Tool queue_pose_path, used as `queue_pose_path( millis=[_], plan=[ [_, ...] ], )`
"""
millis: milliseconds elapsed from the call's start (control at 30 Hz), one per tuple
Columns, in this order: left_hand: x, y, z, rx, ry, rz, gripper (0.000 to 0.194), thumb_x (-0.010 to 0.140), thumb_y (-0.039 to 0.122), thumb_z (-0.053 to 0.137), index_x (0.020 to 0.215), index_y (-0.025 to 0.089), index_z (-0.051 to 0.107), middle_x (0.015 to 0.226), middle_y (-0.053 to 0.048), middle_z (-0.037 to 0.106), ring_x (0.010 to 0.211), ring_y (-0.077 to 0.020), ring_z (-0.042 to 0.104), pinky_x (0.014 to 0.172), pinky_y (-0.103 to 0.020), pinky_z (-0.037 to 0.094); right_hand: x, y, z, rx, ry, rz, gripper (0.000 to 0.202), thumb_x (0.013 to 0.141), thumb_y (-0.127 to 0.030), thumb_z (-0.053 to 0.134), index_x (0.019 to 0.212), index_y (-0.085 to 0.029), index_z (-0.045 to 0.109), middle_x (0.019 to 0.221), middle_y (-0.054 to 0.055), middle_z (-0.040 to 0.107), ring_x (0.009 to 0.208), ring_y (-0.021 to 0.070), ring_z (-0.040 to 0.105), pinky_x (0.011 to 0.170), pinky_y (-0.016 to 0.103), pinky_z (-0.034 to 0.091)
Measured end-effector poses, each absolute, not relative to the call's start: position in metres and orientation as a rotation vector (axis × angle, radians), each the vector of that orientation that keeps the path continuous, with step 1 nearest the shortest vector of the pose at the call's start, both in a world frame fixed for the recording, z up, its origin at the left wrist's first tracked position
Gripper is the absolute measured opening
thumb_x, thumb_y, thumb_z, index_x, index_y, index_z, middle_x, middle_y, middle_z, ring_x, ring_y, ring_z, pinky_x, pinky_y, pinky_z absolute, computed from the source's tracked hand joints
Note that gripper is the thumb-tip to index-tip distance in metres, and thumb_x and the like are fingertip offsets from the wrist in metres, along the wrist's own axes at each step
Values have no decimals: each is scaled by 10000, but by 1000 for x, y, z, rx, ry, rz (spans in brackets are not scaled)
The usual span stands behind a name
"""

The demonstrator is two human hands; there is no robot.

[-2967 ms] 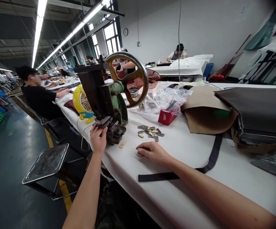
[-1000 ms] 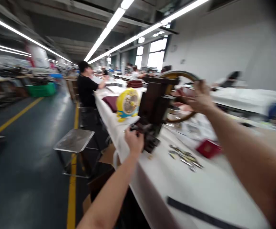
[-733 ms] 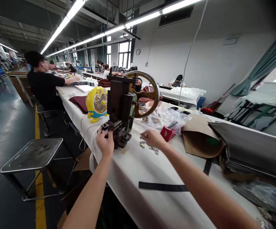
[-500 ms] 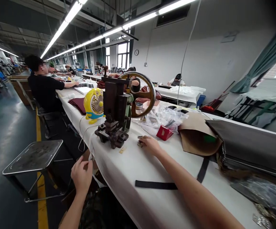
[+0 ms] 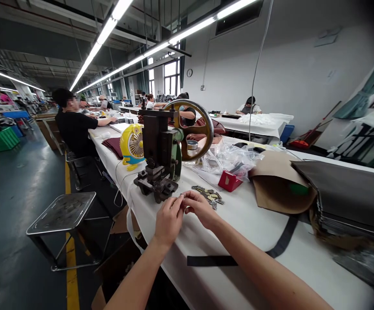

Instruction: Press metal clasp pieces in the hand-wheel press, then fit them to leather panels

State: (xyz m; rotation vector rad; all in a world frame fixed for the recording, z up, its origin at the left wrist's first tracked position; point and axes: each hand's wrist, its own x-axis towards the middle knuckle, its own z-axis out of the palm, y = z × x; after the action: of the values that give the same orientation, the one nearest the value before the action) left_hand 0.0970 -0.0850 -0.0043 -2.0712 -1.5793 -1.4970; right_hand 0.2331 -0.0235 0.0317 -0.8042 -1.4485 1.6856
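My left hand (image 5: 169,218) and my right hand (image 5: 200,209) meet at the fingertips just in front of the hand press (image 5: 161,150). Both are closed in a pinch around something small and pale; its kind is too small to make out. Behind my right hand lies a pile of small metal pieces (image 5: 208,194) on the white-covered table (image 5: 206,275). The press is dark metal with a large handwheel (image 5: 208,129). A black strap (image 5: 211,261) lies on the cloth and passes under my right forearm.
Left of the press stands a yellow fan (image 5: 132,146). A red box (image 5: 230,181), clear plastic bags (image 5: 232,159), a brown paper bag (image 5: 279,181) and dark sheets (image 5: 351,189) lie to the right. A metal stool (image 5: 62,211) is on the floor; a person in black (image 5: 77,125) sits farther along.
My right hand has come back from the metal pieces, uncovering the pile. My left hand has risen from beside the table edge to meet it. The view has turned slightly left.
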Motion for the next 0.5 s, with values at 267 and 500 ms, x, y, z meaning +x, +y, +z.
queue_pose_path(
  millis=[267, 500],
  plan=[
    [37, -74, -9, -1799, -1526, -1666, 264, 1010, 239, 527, 1223, 196, 677, 1053, -94, 703, 968, -191, 676, 875, -331, 567, 235, -16, 21, -910, -1781, 1541, 256, 842, -329, 626, 1020, -175, 728, 993, 76, 736, 921, 214, 663, 643, 262, 466],
    [-20, -19, -6, -1558, -1478, -1604, 217, 963, 355, 620, 989, 185, 752, 1007, -86, 756, 1019, -235, 680, 964, -408, 537, 236, -2, 0, -964, -2091, 1345, 277, 875, -298, 568, 1035, -158, 746, 884, 55, 731, 804, 198, 649, 734, 294, 477]
  ],
)
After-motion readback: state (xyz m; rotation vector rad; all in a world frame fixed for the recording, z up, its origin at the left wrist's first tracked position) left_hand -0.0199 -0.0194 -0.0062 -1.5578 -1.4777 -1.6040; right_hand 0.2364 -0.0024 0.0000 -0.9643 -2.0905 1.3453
